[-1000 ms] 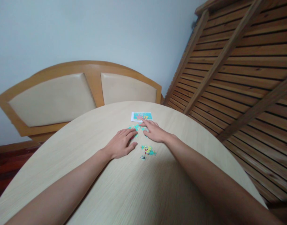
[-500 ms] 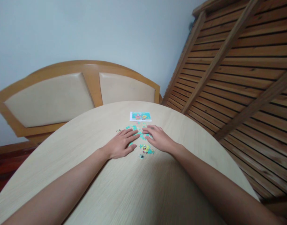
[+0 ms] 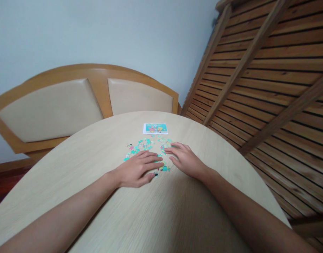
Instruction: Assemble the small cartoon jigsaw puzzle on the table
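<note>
Several small teal and yellow puzzle pieces (image 3: pixel 144 144) lie scattered on the round pale wooden table (image 3: pixel 156 211). My left hand (image 3: pixel 137 169) rests flat on the table, fingers stretched out, its fingertips touching a small joined cluster of pieces (image 3: pixel 163 168). My right hand (image 3: pixel 186 160) lies flat just to the right of that cluster, fingers spread and pointing left. Neither hand holds anything. Beyond the pieces lies a small reference picture card (image 3: pixel 155 128) with a teal cartoon print.
A wooden headboard (image 3: pixel 79 102) with two cream padded panels leans against the pale wall behind the table. A slatted wooden frame (image 3: pixel 267 77) stands tilted on the right, close to the table's edge. Dark red floor shows at the far left.
Both hands have slid back toward me, uncovering the scattered pieces. The left hand's fingertips now reach the small joined cluster. The view has shifted slightly.
</note>
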Motion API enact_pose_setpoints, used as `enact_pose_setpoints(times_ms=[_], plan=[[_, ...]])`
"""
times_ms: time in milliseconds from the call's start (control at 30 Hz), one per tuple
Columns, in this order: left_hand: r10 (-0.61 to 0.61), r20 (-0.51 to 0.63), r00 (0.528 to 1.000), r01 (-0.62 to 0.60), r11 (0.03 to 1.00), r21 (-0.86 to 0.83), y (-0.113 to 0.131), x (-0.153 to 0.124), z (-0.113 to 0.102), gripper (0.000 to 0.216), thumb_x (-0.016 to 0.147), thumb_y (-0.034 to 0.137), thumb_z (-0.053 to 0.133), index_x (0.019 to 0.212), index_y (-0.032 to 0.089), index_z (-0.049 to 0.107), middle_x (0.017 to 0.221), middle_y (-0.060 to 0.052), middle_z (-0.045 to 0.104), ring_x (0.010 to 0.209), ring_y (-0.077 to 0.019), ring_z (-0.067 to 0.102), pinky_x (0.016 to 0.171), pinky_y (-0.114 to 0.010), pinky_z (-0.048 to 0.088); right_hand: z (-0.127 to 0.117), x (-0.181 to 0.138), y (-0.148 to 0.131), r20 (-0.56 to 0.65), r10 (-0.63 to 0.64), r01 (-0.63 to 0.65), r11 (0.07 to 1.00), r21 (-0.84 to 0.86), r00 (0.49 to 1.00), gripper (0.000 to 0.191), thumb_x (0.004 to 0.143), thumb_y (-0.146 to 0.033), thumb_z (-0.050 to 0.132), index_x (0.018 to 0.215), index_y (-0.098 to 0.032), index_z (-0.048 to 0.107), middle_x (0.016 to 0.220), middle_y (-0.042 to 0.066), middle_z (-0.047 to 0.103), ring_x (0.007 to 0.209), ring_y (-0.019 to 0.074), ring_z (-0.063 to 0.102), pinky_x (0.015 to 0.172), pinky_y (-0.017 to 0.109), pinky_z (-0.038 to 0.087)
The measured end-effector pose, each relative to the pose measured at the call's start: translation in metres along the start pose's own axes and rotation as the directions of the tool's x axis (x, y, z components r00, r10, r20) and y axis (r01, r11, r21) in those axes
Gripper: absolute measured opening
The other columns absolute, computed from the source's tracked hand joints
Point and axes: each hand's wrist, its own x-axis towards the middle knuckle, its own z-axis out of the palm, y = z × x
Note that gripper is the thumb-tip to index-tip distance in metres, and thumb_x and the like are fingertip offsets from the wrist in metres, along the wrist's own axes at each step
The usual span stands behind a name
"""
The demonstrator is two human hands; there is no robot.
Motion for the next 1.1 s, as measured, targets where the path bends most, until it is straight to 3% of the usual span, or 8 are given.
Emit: enact_pose_setpoints(times_ms=[67, 267, 533, 733, 867, 967, 1100], plan=[[0.028, 0.015, 0.999, -0.028, 1.0, -0.01, 0.004, 0.001, 0.0, 0.045, 0.097, 0.031, 0.051, 0.141, 0.022, 0.053, 0.144, -0.01, 0.057, 0.133, -0.0295, 0.049, 0.115, -0.052, 0.035, -0.007, -0.002, -0.001, 0.023, 0.017, -0.017, 0.999, -0.037, 1.0, 0.03, 0.094, -0.016, 0.058, 0.122, -0.02, 0.068, 0.125, 0.01, 0.07, 0.129, 0.0275, 0.054, 0.106, 0.047, 0.042], [-0.058, 0.01, 0.998, 0.058, 0.998, -0.017, 0.001, -0.001, 0.001, 0.044, 0.098, 0.033, 0.052, 0.14, 0.022, 0.055, 0.137, -0.013, 0.058, 0.125, -0.0309, 0.053, 0.107, -0.051, 0.043, -0.033, -0.007, -0.014, 0.158, 0.123, -0.115, 0.992, -0.055, 0.98, 0.015, 0.089, -0.019, 0.065, 0.1, -0.022, 0.075, 0.101, 0.005, 0.077, 0.103, 0.0258, 0.067, 0.093, 0.041, 0.046], [0.035, -0.011, 0.999, -0.035, 0.998, -0.059, 0.003, 0.003, 0.0, 0.044, 0.097, 0.028, 0.05, 0.141, 0.023, 0.054, 0.136, -0.013, 0.058, 0.125, -0.0308, 0.053, 0.109, -0.053, 0.04, -0.04, -0.015, -0.027, 0.311, 0.095, -0.137, 0.984, 0.116, 0.946, 0.021, 0.084, -0.019, 0.064, 0.102, -0.024, 0.074, 0.091, -0.001, 0.077, 0.093, 0.0214, 0.068, 0.089, 0.035, 0.044], [-0.015, -0.011, 1.0, 0.013, 0.99, -0.141, 0.003, 0.003, 0.0, 0.041, 0.098, 0.022, 0.046, 0.139, 0.019, 0.049, 0.133, -0.012, 0.062, 0.124, -0.0274, 0.054, 0.109, -0.047, 0.042, -0.029, -0.015, -0.042, 0.266, 0.077, -0.141, 0.963, 0.228, 0.961, 0.027, 0.081, -0.019, 0.072, 0.108, -0.023, 0.071, 0.092, -0.001, 0.076, 0.095, 0.0211, 0.067, 0.091, 0.036, 0.044], [-0.068, -0.051, 0.996, 0.06, 0.988, -0.145, 0.003, 0.002, 0.001, 0.033, 0.098, 0.021, 0.047, 0.13, 0.02, 0.055, 0.131, -0.011, 0.062, 0.123, -0.0258, 0.055, 0.107, -0.045, 0.044, -0.027, -0.015, -0.037, 0.239, 0.071, -0.124, 0.969, 0.212, 0.968, 0.031, 0.079, -0.029, 0.078, 0.107, -0.022, 0.071, 0.1, 0.004, 0.074, 0.099, 0.0234, 0.066, 0.09, 0.038, 0.047], [-0.055, -0.053, 0.997, 0.048, 0.99, -0.131, 0.002, 0.002, 0.002, 0.03, 0.096, 0.021, 0.048, 0.124, 0.02, 0.06, 0.128, -0.011, 0.064, 0.121, -0.0264, 0.057, 0.105, -0.045, 0.045, -0.027, -0.015, -0.032, 0.266, 0.055, -0.117, 0.968, 0.222, 0.962, 0.029, 0.078, -0.032, 0.079, 0.104, -0.021, 0.071, 0.105, 0.006, 0.073, 0.102, 0.0245, 0.065, 0.091, 0.039, 0.048], [-0.021, -0.032, 0.999, 0.016, 0.99, -0.139, 0.001, 0.002, 0.002, 0.034, 0.098, 0.02, 0.046, 0.13, 0.02, 0.059, 0.129, -0.01, 0.065, 0.122, -0.0263, 0.056, 0.107, -0.046, 0.045, -0.026, -0.016, -0.03, 0.271, 0.043, -0.113, 0.962, 0.248, 0.962, 0.028, 0.076, -0.027, 0.08, 0.103, -0.022, 0.073, 0.105, 0.005, 0.073, 0.104, 0.0242, 0.064, 0.094, 0.038, 0.048]])
